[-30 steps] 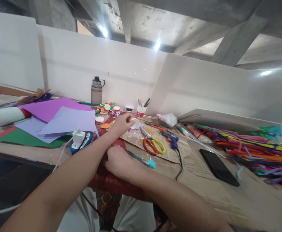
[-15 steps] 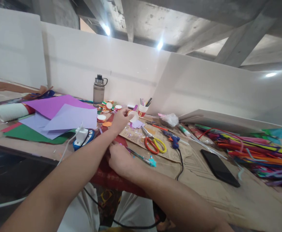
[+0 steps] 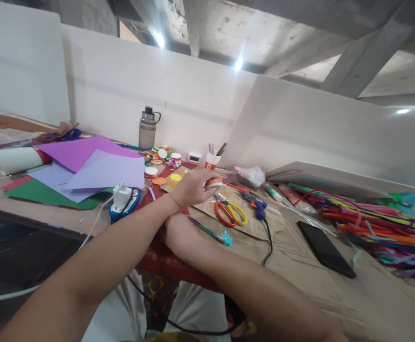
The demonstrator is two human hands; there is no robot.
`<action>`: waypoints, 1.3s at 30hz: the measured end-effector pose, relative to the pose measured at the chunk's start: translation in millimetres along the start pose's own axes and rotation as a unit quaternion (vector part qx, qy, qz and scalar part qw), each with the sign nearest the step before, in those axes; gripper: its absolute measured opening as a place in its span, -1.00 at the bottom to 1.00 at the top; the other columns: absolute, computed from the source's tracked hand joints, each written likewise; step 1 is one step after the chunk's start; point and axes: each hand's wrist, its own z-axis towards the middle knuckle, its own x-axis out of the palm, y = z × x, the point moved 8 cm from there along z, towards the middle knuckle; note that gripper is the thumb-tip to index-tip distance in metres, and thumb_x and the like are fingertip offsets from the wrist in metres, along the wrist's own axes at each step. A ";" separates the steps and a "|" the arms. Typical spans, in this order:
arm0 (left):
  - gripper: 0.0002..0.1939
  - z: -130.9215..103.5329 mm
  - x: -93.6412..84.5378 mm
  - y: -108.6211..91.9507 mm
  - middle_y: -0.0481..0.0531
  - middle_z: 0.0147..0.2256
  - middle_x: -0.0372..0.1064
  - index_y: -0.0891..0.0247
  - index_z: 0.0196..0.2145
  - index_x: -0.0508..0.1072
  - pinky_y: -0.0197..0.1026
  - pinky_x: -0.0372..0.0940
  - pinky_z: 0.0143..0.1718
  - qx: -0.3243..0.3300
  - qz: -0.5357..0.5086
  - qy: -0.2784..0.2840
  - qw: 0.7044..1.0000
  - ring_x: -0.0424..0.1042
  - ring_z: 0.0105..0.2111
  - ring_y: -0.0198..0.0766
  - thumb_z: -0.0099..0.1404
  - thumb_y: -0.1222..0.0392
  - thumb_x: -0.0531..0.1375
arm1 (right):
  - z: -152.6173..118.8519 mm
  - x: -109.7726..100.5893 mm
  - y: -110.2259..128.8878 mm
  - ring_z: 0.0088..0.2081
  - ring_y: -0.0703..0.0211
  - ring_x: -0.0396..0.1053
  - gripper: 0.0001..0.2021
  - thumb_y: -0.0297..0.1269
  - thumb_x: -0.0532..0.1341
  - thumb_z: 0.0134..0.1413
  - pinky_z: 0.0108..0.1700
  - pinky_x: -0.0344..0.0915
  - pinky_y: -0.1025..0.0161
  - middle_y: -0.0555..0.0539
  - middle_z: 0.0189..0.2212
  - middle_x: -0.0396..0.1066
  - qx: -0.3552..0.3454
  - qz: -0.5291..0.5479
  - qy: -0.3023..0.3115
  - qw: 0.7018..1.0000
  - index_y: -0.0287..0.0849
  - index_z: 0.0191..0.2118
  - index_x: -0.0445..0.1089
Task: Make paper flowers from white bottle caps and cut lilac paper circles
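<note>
My left hand [image 3: 195,186] is closed on a short round piece with a white rim and red-orange patterned side [image 3: 214,182], perhaps a cut paper-cup base. It is held above the brown cardboard [image 3: 260,228], just behind the scissors [image 3: 225,213] with red and yellow handles. My right hand [image 3: 179,233] rests low on the near side, under the left wrist; its fingers are hidden. Beside it lies a thin tool with a turquoise blob at its end [image 3: 211,231]. Similar round pieces [image 3: 151,172] stand to the left, near an orange disc [image 3: 159,181] and a yellow disc [image 3: 175,177].
Coloured paper sheets [image 3: 104,171] and a power strip with a white plug [image 3: 124,202] are at left. A bottle [image 3: 147,130] and a cup of pens [image 3: 212,160] stand behind. On the right lie a glue gun [image 3: 259,206], a phone [image 3: 325,249] and pipe cleaners [image 3: 378,218].
My left hand has moved right with the round piece, which has turned from its white face to its patterned side. The yellow disc now shows. My right hand has barely moved.
</note>
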 end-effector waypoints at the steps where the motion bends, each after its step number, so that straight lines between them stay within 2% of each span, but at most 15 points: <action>1: -0.79 0.4 -1.5 -0.7 0.09 -0.22 0.51 0.21 -0.17 0.49 -0.17 0.27 -0.11 0.010 0.012 -0.007 1.000 0.46 -0.21 -0.19 0.25 0.15 0.19 | 0.7 0.3 -1.4 -0.18 0.01 0.47 -0.62 -0.44 0.03 0.15 -0.12 0.32 0.22 -0.28 -0.08 0.50 0.003 -0.001 -0.007 1.000 -0.36 0.01 0.44; 8: -0.78 2.7 -10.4 -5.8 0.09 -0.20 0.52 0.25 -0.15 0.46 -0.20 0.31 -0.16 0.054 0.046 -0.042 0.997 0.47 -0.20 -0.23 0.27 0.16 0.16 | 1.9 -3.3 -4.3 -0.25 0.06 0.48 -0.69 -0.47 0.10 0.09 -0.19 0.32 0.27 -0.26 -0.17 0.54 0.017 -0.007 -0.027 0.999 -0.33 -0.10 0.51; 11: -0.80 4.1 -16.7 -1.3 0.06 -0.25 0.52 0.25 -0.20 0.47 -0.24 0.29 -0.23 0.021 0.022 -0.068 0.997 0.45 -0.28 -0.28 0.25 0.14 0.19 | 0.6 -6.1 -3.8 -0.25 0.07 0.48 -0.69 -0.44 0.12 0.09 -0.19 0.32 0.26 -0.26 -0.16 0.54 0.012 0.013 -0.047 0.999 -0.31 -0.08 0.50; 14: -0.80 6.1 -31.0 12.6 0.01 -0.33 0.49 0.26 -0.23 0.48 -0.26 0.27 -0.30 -0.041 -0.027 -0.133 0.990 0.41 -0.37 -0.32 0.21 0.13 0.22 | -0.6 -11.3 -2.3 -0.23 0.08 0.47 -0.70 -0.43 0.17 0.07 -0.17 0.32 0.26 -0.23 -0.14 0.52 -0.006 0.050 -0.083 0.995 -0.26 -0.08 0.51; 17: -0.78 7.9 -46.2 37.2 0.00 -0.36 0.47 0.27 -0.24 0.47 -0.28 0.27 -0.36 -0.112 -0.148 -0.205 0.961 0.40 -0.39 -0.33 0.18 0.12 0.25 | 0.8 -20.7 -4.5 -0.22 0.11 0.46 -0.78 -0.41 0.23 0.02 -0.15 0.31 0.27 -0.16 -0.17 0.53 -0.025 0.089 -0.093 0.991 -0.17 -0.18 0.54; 20: -0.76 7.5 -57.6 65.5 0.00 -0.36 0.47 0.27 -0.27 0.45 -0.33 0.23 -0.48 -0.182 -0.273 -0.265 0.907 0.38 -0.45 -0.36 0.13 0.12 0.29 | 4.1 -45.4 -16.8 -0.24 0.16 0.44 -0.83 -0.46 0.24 0.01 -0.14 0.30 0.28 -0.09 -0.26 0.54 -0.050 0.137 -0.118 0.982 -0.14 -0.29 0.55; 24: -0.79 2.0 -68.4 86.5 -0.03 -0.43 0.41 0.26 -0.30 0.43 -0.35 0.14 -0.59 -0.229 -0.359 -0.332 0.842 0.29 -0.58 -0.44 0.11 0.14 0.28 | 6.7 -93.3 -63.9 -0.38 0.24 0.39 -0.87 -0.47 0.21 0.00 -0.25 0.28 0.29 -0.03 -0.43 0.50 -0.009 0.183 -0.206 0.961 -0.17 -0.41 0.52; 27: -0.81 -0.7 -63.4 91.3 -0.03 -0.44 0.39 0.27 -0.34 0.43 -0.37 0.13 -0.61 -0.254 -0.389 -0.332 0.821 0.27 -0.58 -0.45 0.08 0.17 0.29 | 2.7 -120.2 -105.7 -0.50 0.29 0.32 -0.89 -0.32 0.23 0.03 -0.40 0.27 0.33 0.02 -0.55 0.42 0.044 0.261 -0.260 0.929 -0.19 -0.45 0.46; 32: -0.78 -4.2 -40.8 103.2 -0.03 -0.42 0.41 0.29 -0.34 0.44 -0.40 0.14 -0.61 -0.326 -0.390 -0.276 0.815 0.31 -0.55 -0.44 0.02 0.20 0.30 | -17.7 -136.6 -162.1 -0.55 0.33 0.35 -0.93 -0.33 0.23 0.01 -0.49 0.32 0.36 0.03 -0.57 0.39 0.158 0.389 -0.275 0.865 -0.21 -0.41 0.37; 36: -0.80 -8.0 -34.8 113.5 -0.04 -0.47 0.39 0.31 -0.38 0.43 -0.41 0.13 -0.62 -0.353 -0.344 -0.264 0.829 0.29 -0.58 -0.46 0.02 0.21 0.30 | -42.4 -147.6 -200.5 -0.57 0.33 0.35 -0.89 -0.28 0.25 -0.03 -0.53 0.27 0.41 0.04 -0.59 0.40 0.198 0.427 -0.359 0.806 -0.19 -0.38 0.34; 39: -0.81 -14.0 -23.7 120.4 -0.05 -0.50 0.38 0.31 -0.35 0.42 -0.40 0.14 -0.62 -0.384 -0.297 -0.230 0.843 0.31 -0.59 -0.44 0.04 0.23 0.28 | -52.3 -138.5 -226.1 -0.57 0.36 0.32 -0.83 -0.21 0.26 -0.10 -0.53 0.22 0.43 0.07 -0.59 0.38 0.204 0.475 -0.414 0.749 -0.17 -0.39 0.32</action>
